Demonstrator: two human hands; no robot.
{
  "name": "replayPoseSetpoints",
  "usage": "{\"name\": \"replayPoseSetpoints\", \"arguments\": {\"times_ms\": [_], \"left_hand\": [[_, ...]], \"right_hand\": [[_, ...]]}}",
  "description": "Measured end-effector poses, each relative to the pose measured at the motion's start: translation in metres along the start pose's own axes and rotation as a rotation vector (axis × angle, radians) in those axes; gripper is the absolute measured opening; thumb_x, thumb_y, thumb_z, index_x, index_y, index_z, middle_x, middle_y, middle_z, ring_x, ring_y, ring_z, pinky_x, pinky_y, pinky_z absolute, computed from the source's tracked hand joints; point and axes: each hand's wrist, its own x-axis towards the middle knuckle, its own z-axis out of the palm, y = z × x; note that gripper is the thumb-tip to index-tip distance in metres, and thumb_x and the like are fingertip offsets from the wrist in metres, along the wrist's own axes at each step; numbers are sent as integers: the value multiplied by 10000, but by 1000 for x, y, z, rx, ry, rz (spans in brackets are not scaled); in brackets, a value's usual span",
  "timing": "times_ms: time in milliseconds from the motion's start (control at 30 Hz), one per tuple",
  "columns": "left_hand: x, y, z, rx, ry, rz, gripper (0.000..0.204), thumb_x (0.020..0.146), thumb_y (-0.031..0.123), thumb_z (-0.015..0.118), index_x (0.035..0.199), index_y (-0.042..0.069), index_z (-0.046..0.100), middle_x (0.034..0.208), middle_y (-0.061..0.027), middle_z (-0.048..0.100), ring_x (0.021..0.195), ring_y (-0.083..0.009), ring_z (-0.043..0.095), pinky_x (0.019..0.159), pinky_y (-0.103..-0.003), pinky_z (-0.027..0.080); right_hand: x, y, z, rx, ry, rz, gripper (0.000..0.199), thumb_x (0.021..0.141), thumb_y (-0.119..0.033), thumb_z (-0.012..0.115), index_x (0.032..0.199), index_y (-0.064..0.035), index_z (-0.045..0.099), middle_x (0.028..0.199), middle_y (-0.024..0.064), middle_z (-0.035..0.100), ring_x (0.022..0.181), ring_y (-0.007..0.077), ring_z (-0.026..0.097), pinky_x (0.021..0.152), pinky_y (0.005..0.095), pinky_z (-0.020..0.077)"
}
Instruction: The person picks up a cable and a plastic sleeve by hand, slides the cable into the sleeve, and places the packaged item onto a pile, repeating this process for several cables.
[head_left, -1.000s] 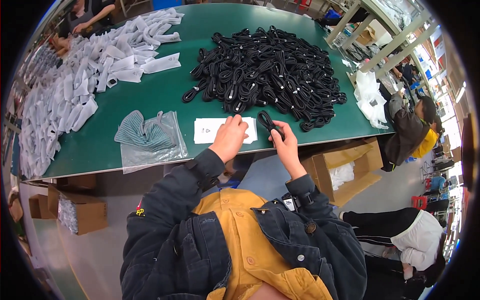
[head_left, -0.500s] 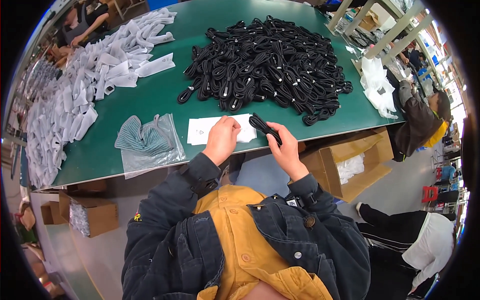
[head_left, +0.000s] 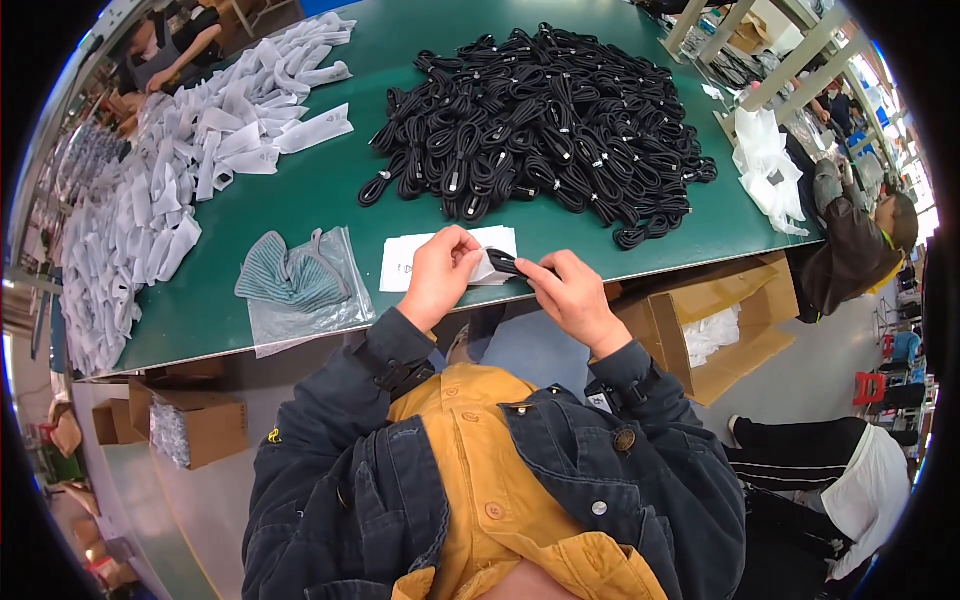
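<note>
On a green table, a white pile. Over its right end, a black cable, pinched in the right hand, just beside the left hand: fingers bent close, cannot tell on what.

Lighting: bright and even across your table, darker underneath. Blown-out bright patches crowd the right rim. Soft highlights on the clear plastic bag; small glints in the black cable pile, where dark coils merge. Your left hand and right hand read clearly. Fisheye distortion strong: table edge bowed, outer surroundings stretched and soft, corners black (note: your sharpest detail sits centrally).
</note>
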Motion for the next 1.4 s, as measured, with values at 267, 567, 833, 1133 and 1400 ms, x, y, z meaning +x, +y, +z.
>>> {"name": "replayPoseSetpoints", "arguments": {"times_ms": [267,567,833,1133,1400], "left_hand": [[-6,31,-11,364,-87,585,109,826,-21,668,879,21,582,917,-98,566,811,-228,571,716,-328,471],[4,53,-53,247,-54,313,107,847,27,678,893,28,581,979,-62,578,831,-165,559,741,-272,449],[26,70,-97,-488,-82,29,110,901,104,678,947,21,621,896,20,580,739,-58,513,647,-224,432],[82,62,-174,20,287,203,114,935,145,639,986,43,641,865,18,620,768,-67,535,700,-224,441],[65,87,-128,-450,36,-39,155,932,149,622,1023,25,644,939,-23,652,866,-106,598,778,-261,476]], "right_hand": [[2,-1,13,1050,-169,990,345,838,-31,704,1174,-76,639,852,57,572,835,205,610,698,298,521],[50,-18,15,501,70,32,332,834,-31,741,1129,-15,592,1045,90,578,867,152,564,727,261,486],[100,-30,24,729,305,131,217,844,-1,713,1057,-25,682,1014,93,581,798,151,561,670,254,470],[119,0,24,372,129,126,226,854,10,689,1067,-65,705,968,64,595,710,115,554,593,241,456],[170,-25,54,383,132,-202,221,855,26,685,1059,-59,693,996,79,579,715,125,598,640,264,508]]}}
